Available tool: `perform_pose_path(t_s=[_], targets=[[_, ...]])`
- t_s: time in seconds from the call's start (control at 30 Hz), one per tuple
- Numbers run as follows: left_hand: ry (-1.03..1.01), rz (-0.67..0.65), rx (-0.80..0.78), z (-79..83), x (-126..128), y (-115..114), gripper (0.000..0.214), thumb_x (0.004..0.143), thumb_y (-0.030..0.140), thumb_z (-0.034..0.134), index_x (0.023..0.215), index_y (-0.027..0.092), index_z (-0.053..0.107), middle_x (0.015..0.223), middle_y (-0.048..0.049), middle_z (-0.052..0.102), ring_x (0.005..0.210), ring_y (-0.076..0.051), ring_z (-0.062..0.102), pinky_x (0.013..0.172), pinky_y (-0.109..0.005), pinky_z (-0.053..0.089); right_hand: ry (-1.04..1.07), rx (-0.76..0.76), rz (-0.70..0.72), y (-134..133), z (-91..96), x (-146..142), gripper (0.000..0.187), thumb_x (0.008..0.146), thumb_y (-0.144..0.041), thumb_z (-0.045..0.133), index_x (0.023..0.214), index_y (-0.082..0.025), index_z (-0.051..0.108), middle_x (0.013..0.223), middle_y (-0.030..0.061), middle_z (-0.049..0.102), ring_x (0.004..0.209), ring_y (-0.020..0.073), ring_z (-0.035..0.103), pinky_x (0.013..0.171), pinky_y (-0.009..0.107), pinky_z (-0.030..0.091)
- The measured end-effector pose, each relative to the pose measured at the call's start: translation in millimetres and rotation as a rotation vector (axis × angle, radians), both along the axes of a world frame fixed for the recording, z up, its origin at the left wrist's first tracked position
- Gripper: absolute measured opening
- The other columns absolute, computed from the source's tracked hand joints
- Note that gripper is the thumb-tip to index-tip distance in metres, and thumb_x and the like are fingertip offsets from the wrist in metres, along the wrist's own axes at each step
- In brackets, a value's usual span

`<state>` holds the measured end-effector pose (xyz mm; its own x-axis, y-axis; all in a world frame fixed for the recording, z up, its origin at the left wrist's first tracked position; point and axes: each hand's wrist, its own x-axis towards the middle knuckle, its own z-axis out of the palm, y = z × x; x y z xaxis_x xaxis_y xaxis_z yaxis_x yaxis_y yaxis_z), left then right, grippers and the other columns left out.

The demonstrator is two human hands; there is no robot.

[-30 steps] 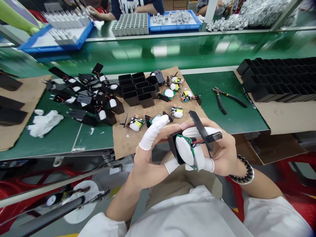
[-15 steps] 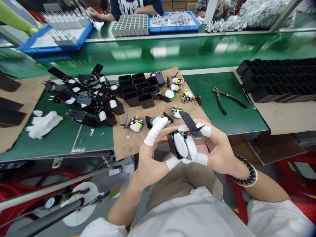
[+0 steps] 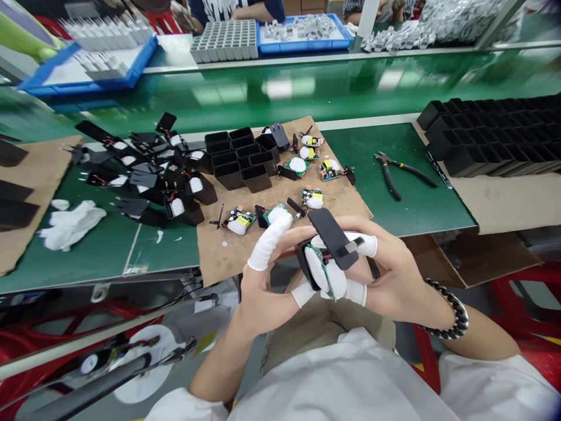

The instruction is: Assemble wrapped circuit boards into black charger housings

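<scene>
My left hand (image 3: 263, 295) is closed around a black plastic case (image 3: 305, 264), held over my lap at the table's front edge. My right hand (image 3: 390, 275) pinches a green circuit board (image 3: 325, 270) with white lumps on it, partly inside the case mouth. Joined to the board by red wire, a flat black end cap (image 3: 332, 237) with metal prongs tilts above it by my right fingers. White finger cots cover several fingertips of both hands. How deep the board sits inside the case is hidden.
Loose circuit boards (image 3: 239, 221) and upright black cases (image 3: 256, 178) stand on cardboard (image 3: 219, 257). Wired cases (image 3: 144, 175) are heaped on the left. Cutting pliers (image 3: 390, 172) lie to the right, near rows of cases (image 3: 495, 134). Behind runs a green conveyor (image 3: 307, 85); people sit beyond.
The end cap has turned so its broad flat face shows. The board has tilted and shifted slightly left and down at the case mouth. Both hands keep their grip; the view has shifted slightly.
</scene>
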<state>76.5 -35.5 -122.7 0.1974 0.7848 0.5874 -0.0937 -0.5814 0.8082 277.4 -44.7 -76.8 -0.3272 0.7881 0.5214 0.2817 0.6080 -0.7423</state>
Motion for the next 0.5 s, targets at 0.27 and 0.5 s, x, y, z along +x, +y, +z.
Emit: perform_pose_path(t_s=[0.27,0.5], targets=[[-0.001,-0.045,-0.397,-28.0,-3.4,0.9,0.100,0.070,0.030,0.095,0.157,0.027,0.045,0.134,-0.0154,0.072,0.117,-0.030,0.075,0.084,-0.031,0.067,-0.139,-0.313,0.155,14.4,-5.9,15.7,0.055,0.083,-0.032,0.087,0.135,-0.029,0.070,0.158,0.0090,0.056,0.144,0.0292,0.057,0.115,0.041,0.055],[-0.086,-0.346,-0.670,-43.6,-12.9,-3.4,0.115,0.055,0.047,0.101,0.152,0.028,0.044,0.128,-0.0162,0.074,0.113,-0.035,0.076,0.082,-0.038,0.066,0.098,-0.453,0.167,31.0,-11.8,27.6,0.036,0.083,-0.035,0.088,0.115,-0.025,0.077,0.135,0.0077,0.074,0.125,0.0257,0.072,0.100,0.037,0.064]])
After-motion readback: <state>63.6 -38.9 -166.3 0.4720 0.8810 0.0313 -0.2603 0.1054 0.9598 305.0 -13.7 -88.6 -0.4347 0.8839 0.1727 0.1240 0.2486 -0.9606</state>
